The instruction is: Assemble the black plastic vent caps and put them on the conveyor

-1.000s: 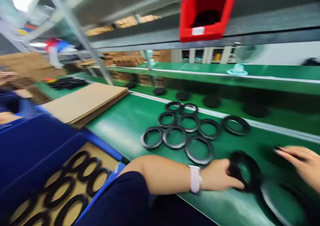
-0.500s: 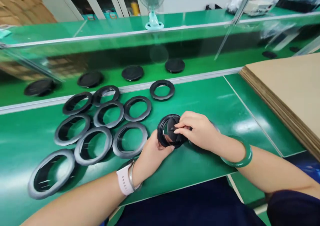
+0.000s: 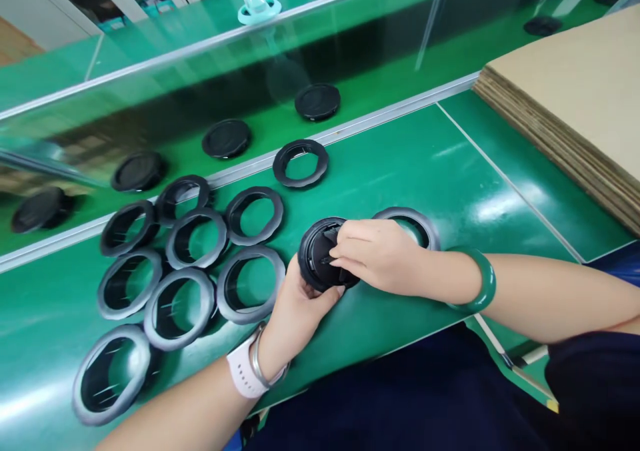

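My left hand (image 3: 297, 314) is closed around the outside of a black ring (image 3: 305, 254), thumb along its near edge, and holds it tilted above the green table. Inside the ring sits a dark round insert with flap-like pieces (image 3: 325, 272). The fingertips of my right hand (image 3: 383, 258) are pinched together on a small raised part at the insert's middle. Those fingers hide the insert's right side. Just behind my right hand lies a grey-rimmed ring (image 3: 426, 223), partly covered by the hand. To the left, the nearest loose ring (image 3: 280, 274) lies close to my left fingers.
Several more black rings with grey rims (image 3: 213, 304) cover the table's left side. Beyond a metal rail (image 3: 350, 126), black discs (image 3: 227, 138) lie on a green belt. A stack of cardboard sheets (image 3: 575, 78) stands at the right. A fan base (image 3: 259, 11) is on the upper shelf.
The view has tilted down and turned. My right hand stays pinched at the insert, which now sits flatter within the ring. The grey-rimmed ring behind my right hand has come into plainer sight.
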The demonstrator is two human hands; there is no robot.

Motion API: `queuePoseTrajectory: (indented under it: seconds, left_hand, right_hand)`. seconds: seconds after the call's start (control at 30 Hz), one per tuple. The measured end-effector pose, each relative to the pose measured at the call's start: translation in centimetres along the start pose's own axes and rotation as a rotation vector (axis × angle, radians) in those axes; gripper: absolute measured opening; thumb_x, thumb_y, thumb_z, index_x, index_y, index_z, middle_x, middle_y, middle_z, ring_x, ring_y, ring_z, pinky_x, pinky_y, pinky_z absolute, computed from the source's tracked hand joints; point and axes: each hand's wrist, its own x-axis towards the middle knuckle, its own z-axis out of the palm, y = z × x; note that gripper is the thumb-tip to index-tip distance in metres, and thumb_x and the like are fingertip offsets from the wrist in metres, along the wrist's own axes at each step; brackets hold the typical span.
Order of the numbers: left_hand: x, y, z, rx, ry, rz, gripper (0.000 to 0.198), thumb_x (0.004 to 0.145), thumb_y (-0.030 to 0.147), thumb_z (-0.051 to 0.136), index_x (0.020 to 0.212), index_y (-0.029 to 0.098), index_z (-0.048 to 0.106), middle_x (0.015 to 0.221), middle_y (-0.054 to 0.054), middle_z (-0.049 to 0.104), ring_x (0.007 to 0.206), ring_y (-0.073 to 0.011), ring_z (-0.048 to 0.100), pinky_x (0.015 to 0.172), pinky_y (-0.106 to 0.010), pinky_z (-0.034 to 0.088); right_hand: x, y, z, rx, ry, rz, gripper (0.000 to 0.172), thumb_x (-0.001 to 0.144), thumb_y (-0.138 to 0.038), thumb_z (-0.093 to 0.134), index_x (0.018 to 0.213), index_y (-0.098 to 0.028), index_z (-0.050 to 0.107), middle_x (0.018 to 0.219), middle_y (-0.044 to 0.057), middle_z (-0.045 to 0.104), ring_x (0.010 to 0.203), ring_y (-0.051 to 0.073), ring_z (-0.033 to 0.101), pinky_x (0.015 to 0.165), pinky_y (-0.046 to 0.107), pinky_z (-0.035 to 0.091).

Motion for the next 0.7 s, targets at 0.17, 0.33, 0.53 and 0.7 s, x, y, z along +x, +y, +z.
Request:
queuePoseTrajectory:
  seconds: [0.17, 0.33, 0.53, 0.7]
  left_hand:
    - [0.1, -0.22, -0.15, 0.021, 0.001, 0.037, 0.056, 0.073, 0.013, 0.079, 0.119, 0.026, 0.05, 0.117, 0.0, 0.066, 0.11, -0.0206, 0.067, 0.092, -0.034, 0.058]
    - [0.08, 0.1, -0.12, 0.014, -0.018, 0.018, 0.06, 0.072, 0.013, 0.08, 0.122, 0.026, 0.048, 0.125, -0.002, 0.064, 0.115, -0.0218, 0.065, 0.096, -0.035, 0.057]
    - [0.2, 0.38, 0.04, 0.004, -0.02, -0.008, 0.059, 0.071, 0.013, 0.08, 0.119, 0.024, 0.048, 0.119, -0.002, 0.066, 0.113, -0.021, 0.066, 0.095, -0.034, 0.058]
    - [0.1, 0.29, 0.0, -0.005, -0.014, -0.006, 0.057, 0.07, 0.012, 0.08, 0.116, 0.024, 0.049, 0.122, -0.002, 0.065, 0.116, -0.022, 0.065, 0.098, -0.035, 0.057]
  right_hand:
    - [-0.14, -0.03, 0.41, -0.001, 0.053, -0.039, 0.029, 0.101, -0.018, 0.048, 0.08, -0.014, 0.068, 0.081, 0.005, 0.06, 0.071, 0.016, 0.052, 0.059, 0.03, 0.036]
    - [-0.05, 0.18, 0.64, 0.012, 0.055, -0.024, 0.03, 0.101, -0.019, 0.049, 0.077, -0.013, 0.067, 0.079, 0.005, 0.057, 0.069, 0.015, 0.049, 0.058, 0.029, 0.034]
    - [0.13, 0.03, 0.71, -0.015, 0.05, -0.005, 0.035, 0.101, -0.019, 0.049, 0.069, -0.013, 0.063, 0.075, 0.004, 0.054, 0.065, 0.015, 0.046, 0.057, 0.03, 0.032]
    - [0.24, 0.06, 0.42, 0.193, 0.079, 0.047, 0.024, 0.098, -0.019, 0.058, 0.076, -0.012, 0.066, 0.076, 0.004, 0.057, 0.074, 0.016, 0.053, 0.063, 0.027, 0.039]
